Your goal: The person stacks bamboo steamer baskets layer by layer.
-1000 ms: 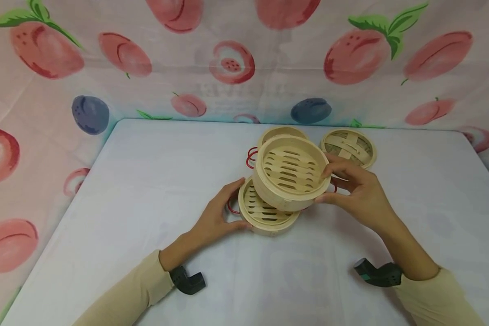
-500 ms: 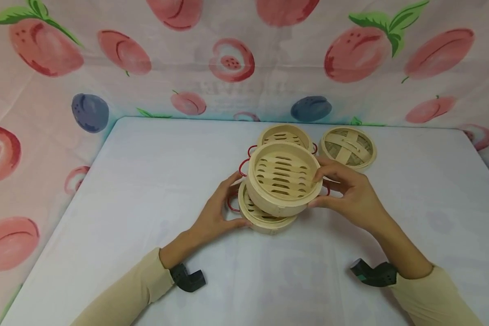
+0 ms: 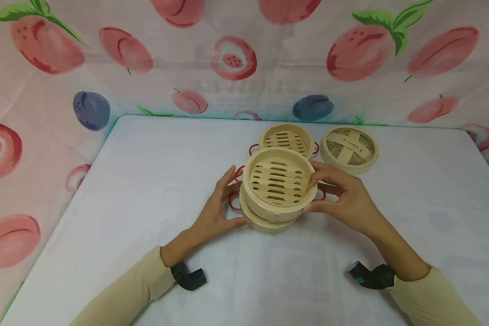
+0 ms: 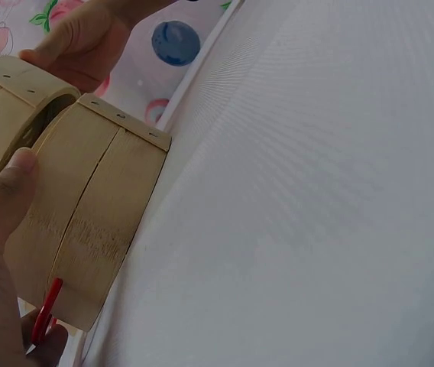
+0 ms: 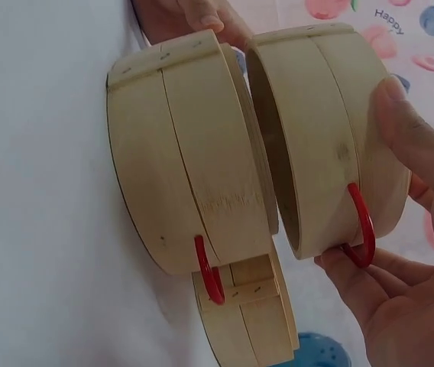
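My right hand [image 3: 346,194] grips a round bamboo steamer basket [image 3: 278,183] by its right side, thumb in front and fingers behind. This basket hangs just above a second steamer basket [image 3: 270,228], largely covering it in the head view. A narrow gap separates the two in the right wrist view, where the lower basket [image 5: 186,160] stands on the table. Around that lower basket's left side curl the thumb and fingers of my left hand [image 3: 218,210]. Red loop handles [image 5: 364,225] stick out from both baskets.
Behind the pair, a third steamer basket [image 3: 287,138] with red handles stands near the back edge. A woven bamboo lid [image 3: 349,147] lies to its right. White cloth covers the table [image 3: 146,172], and a fruit-print curtain [image 3: 269,59] hangs behind.
My right hand has carried the upper basket left and toward me, so it covers more of the lower one. The third basket shows more behind it. My left hand keeps its place.
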`<act>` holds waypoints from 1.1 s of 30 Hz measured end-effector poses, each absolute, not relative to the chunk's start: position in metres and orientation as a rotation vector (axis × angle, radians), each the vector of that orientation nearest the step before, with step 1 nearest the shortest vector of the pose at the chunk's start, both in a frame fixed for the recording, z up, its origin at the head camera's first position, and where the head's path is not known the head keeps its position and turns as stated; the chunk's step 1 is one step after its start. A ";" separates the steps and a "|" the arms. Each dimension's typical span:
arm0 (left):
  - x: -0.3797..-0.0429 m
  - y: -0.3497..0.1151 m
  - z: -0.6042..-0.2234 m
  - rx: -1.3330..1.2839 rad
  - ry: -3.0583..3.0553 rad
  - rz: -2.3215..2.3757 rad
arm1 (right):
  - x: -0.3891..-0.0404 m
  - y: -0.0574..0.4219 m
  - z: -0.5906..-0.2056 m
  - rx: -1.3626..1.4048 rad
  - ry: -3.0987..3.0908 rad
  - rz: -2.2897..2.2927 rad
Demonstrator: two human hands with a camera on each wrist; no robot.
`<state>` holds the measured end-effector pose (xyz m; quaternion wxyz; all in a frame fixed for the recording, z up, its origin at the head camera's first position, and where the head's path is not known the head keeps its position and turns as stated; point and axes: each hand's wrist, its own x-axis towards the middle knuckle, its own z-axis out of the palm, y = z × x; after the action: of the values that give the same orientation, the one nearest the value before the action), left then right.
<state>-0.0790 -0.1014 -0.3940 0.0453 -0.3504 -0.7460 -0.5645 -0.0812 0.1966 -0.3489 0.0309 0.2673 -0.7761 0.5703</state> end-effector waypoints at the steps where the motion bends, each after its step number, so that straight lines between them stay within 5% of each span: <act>1: -0.079 -0.101 -0.394 -1.075 -2.277 -1.716 | -0.081 0.196 -0.349 0.819 -2.402 1.741; 21: -0.094 -0.106 -0.430 -1.127 -2.233 -1.721 | -0.070 0.181 -0.354 0.845 -2.463 1.409; 33: -0.083 -0.101 -0.399 -1.184 -2.131 -1.703 | -0.068 0.177 -0.356 0.854 -2.486 1.265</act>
<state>-0.0833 -0.1010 -0.3988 0.0839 -0.3968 -0.7140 -0.5707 -0.0679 0.1765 -0.3560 0.1122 0.2909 -0.8469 0.4308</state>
